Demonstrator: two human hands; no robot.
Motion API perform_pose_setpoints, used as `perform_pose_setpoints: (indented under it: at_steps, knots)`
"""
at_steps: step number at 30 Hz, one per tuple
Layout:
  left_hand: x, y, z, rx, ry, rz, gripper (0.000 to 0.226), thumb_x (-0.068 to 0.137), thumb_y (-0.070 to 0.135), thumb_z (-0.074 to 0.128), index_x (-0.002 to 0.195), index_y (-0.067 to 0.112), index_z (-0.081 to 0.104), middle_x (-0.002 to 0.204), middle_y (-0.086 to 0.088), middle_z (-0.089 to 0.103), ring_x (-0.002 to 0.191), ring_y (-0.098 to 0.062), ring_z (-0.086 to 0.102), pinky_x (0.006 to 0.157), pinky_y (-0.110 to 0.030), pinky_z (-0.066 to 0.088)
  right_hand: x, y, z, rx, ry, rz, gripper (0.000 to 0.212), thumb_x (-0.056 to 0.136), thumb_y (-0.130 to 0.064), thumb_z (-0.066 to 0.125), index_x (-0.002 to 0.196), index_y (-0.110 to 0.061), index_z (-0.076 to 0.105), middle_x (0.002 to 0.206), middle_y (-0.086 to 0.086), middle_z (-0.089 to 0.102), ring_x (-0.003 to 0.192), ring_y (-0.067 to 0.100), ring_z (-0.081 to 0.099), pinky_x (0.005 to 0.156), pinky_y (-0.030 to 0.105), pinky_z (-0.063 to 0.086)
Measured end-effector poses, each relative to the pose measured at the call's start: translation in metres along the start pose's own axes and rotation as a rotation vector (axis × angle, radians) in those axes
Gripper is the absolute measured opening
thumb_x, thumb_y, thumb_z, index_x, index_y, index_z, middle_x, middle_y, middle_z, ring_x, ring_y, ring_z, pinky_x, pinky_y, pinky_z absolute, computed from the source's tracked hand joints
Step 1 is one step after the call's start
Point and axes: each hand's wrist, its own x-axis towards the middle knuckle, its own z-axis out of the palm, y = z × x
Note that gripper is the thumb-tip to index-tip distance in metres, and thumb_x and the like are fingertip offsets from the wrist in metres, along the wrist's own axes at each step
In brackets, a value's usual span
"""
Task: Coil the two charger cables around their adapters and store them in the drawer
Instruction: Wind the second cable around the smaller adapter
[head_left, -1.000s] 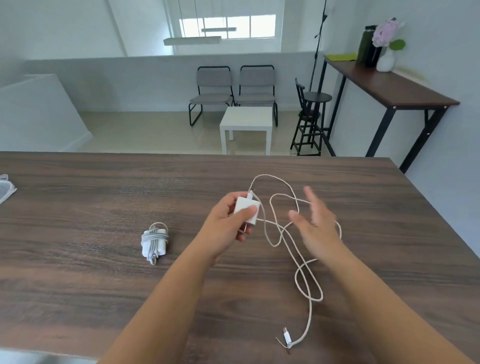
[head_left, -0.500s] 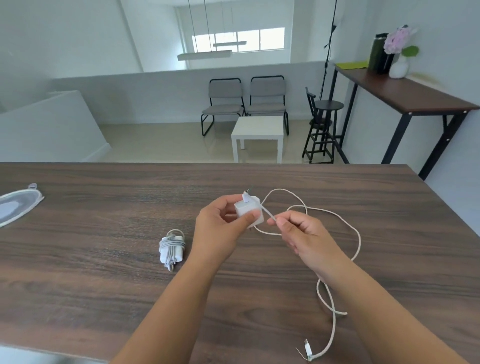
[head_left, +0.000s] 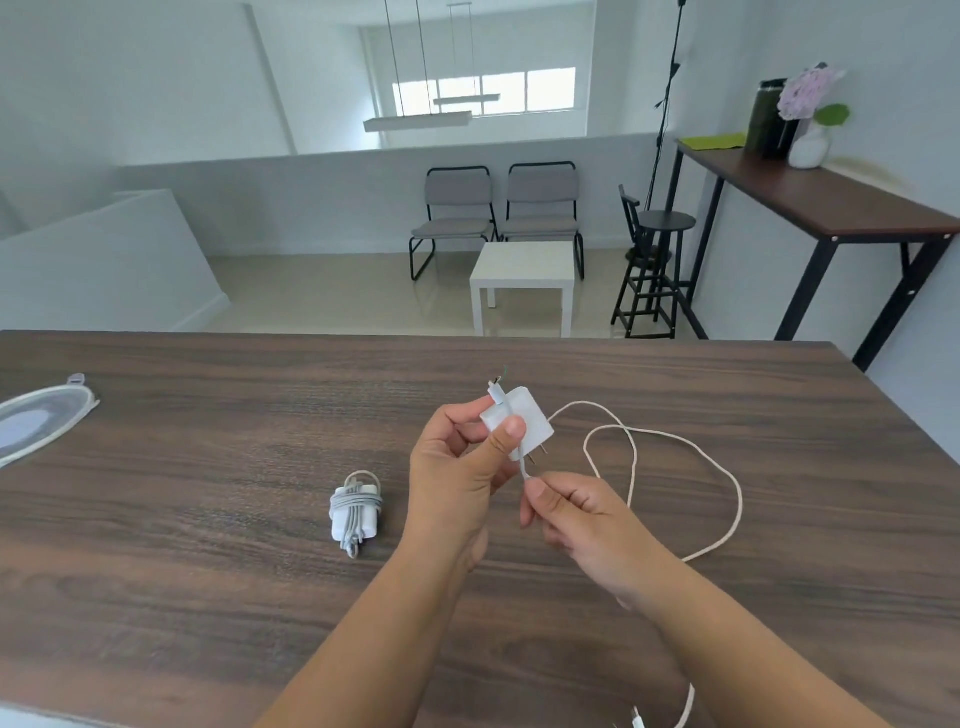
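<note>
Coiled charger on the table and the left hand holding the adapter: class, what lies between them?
In the head view, only bare wooden table separates the coiled charger from the left hand; nothing else lies there.

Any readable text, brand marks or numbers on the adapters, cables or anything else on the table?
None can be read.
White adapter held in the left hand: its faces look blank.
Coiled charger on the table: no print shows.
Cable pinched by the right hand: no marking.
</note>
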Motion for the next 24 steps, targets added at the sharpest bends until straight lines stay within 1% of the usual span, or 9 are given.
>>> perform_pose_setpoints:
  at_steps: [4, 7, 10, 13, 15, 17, 20, 22, 24]
  knots:
    - [0.004, 0.005, -0.006, -0.077, -0.079, -0.083, 0.041, 0.063, 0.028, 0.074, 0.1, 0.012, 0.065, 0.086, -0.011, 0.059, 0.065, -0.016, 0.057, 0.056, -0.022, 0.052, 0.003, -0.003, -0.004, -0.089, -0.042, 0.007, 0.032, 0.091, -0.041, 0.052, 0.075, -0.02, 0.071, 0.046, -0.01, 0.029, 0.048, 0.012, 0.022, 0.045, 0.021, 0.02]
    - [0.008, 0.011, -0.011, -0.09, -0.132, -0.108, 0.035, 0.067, 0.027, 0.07, 0.098, 0.011, 0.067, 0.076, -0.001, 0.069, 0.06, -0.01, 0.064, 0.053, -0.018, 0.054, 0.01, -0.011, -0.019, -0.262, -0.001, -0.046, 0.028, 0.089, -0.041, 0.059, 0.073, -0.021, 0.071, 0.048, -0.011, 0.04, 0.048, 0.007, 0.029, 0.048, 0.018, 0.025]
    - [0.01, 0.014, -0.017, -0.071, -0.176, -0.144, 0.033, 0.07, 0.027, 0.067, 0.098, 0.01, 0.069, 0.074, 0.001, 0.071, 0.058, -0.006, 0.064, 0.051, -0.015, 0.053, 0.019, -0.02, -0.034, -0.414, 0.009, -0.073, 0.022, 0.09, -0.031, 0.063, 0.071, -0.023, 0.071, 0.055, -0.004, 0.05, 0.051, 0.006, 0.036, 0.051, 0.016, 0.03]
    - [0.01, 0.014, -0.021, -0.022, -0.26, -0.188, 0.033, 0.073, 0.024, 0.065, 0.102, 0.009, 0.069, 0.079, -0.002, 0.072, 0.062, -0.007, 0.065, 0.052, -0.015, 0.052, 0.028, -0.032, -0.045, -0.541, 0.011, -0.047, 0.017, 0.089, -0.028, 0.065, 0.073, -0.022, 0.07, 0.053, -0.008, 0.046, 0.046, 0.004, 0.037, 0.048, 0.013, 0.03]
    - [0.01, 0.013, -0.024, 0.028, -0.317, -0.198, 0.027, 0.076, 0.019, 0.069, 0.101, 0.01, 0.071, 0.082, -0.002, 0.074, 0.066, -0.008, 0.067, 0.055, -0.017, 0.052, 0.033, -0.039, -0.053, -0.632, 0.002, -0.038, 0.015, 0.087, -0.031, 0.066, 0.075, -0.024, 0.07, 0.051, -0.014, 0.046, 0.049, 0.003, 0.039, 0.051, 0.014, 0.032]
    - [0.012, 0.012, -0.029, 0.146, -0.373, -0.158, 0.021, 0.076, 0.012, 0.077, 0.096, 0.014, 0.076, 0.084, -0.004, 0.075, 0.072, -0.012, 0.068, 0.062, -0.023, 0.055, 0.035, -0.043, -0.057, -0.703, -0.026, -0.012, 0.016, 0.086, -0.035, 0.066, 0.075, -0.024, 0.069, 0.05, -0.016, 0.047, 0.05, 0.003, 0.04, 0.052, 0.015, 0.033]
    - [0.012, 0.013, -0.033, 0.446, -0.436, -0.076, 0.03, 0.067, 0.007, 0.085, 0.094, 0.017, 0.077, 0.083, -0.005, 0.076, 0.07, -0.013, 0.067, 0.067, -0.027, 0.056, 0.035, -0.048, -0.059, -0.819, -0.058, 0.027, 0.019, 0.088, -0.038, 0.063, 0.074, -0.025, 0.066, 0.053, -0.013, 0.053, 0.05, 0.002, 0.042, 0.051, 0.015, 0.035]
    - [0.011, 0.011, -0.033, 0.6, -0.396, -0.045, 0.032, 0.066, 0.007, 0.086, 0.095, 0.017, 0.076, 0.074, 0.006, 0.073, 0.062, -0.006, 0.062, 0.064, -0.022, 0.054, 0.033, -0.049, -0.058, -0.862, -0.061, 0.043, 0.019, 0.09, -0.037, 0.06, 0.075, -0.026, 0.066, 0.057, -0.01, 0.054, 0.05, 0.003, 0.043, 0.054, 0.019, 0.036]
    - [0.01, 0.008, -0.032, 0.693, -0.328, 0.0, 0.033, 0.065, 0.012, 0.088, 0.094, 0.021, 0.076, 0.066, 0.015, 0.068, 0.057, -0.001, 0.057, 0.063, -0.021, 0.053, 0.03, -0.046, -0.054, -0.874, -0.045, 0.054, 0.018, 0.092, -0.033, 0.055, 0.078, -0.028, 0.065, 0.052, -0.014, 0.052, 0.049, 0.002, 0.043, 0.054, 0.021, 0.036]
